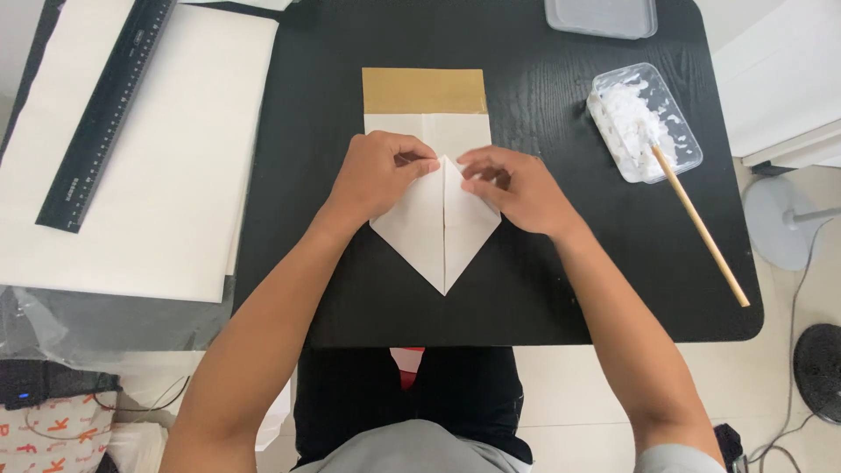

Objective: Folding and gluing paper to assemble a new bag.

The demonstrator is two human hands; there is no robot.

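Observation:
A sheet of paper (pixel 435 229), white with a brown far end (pixel 424 90), lies on the black table (pixel 543 289). Its near end is folded into a point aimed at me, with a centre seam. My left hand (pixel 378 173) presses the left flap down near the seam, fingers bent. My right hand (pixel 512 186) presses the right flap, fingertips curled onto the paper. Both hands rest on the paper side by side, almost touching.
A clear plastic tub of white paste (pixel 642 123) with a wooden stick (pixel 701 226) sits at the right. A second clear tub (pixel 601 17) is at the far edge. A stack of white sheets (pixel 149 166) with a black ruler (pixel 105 109) lies on the left.

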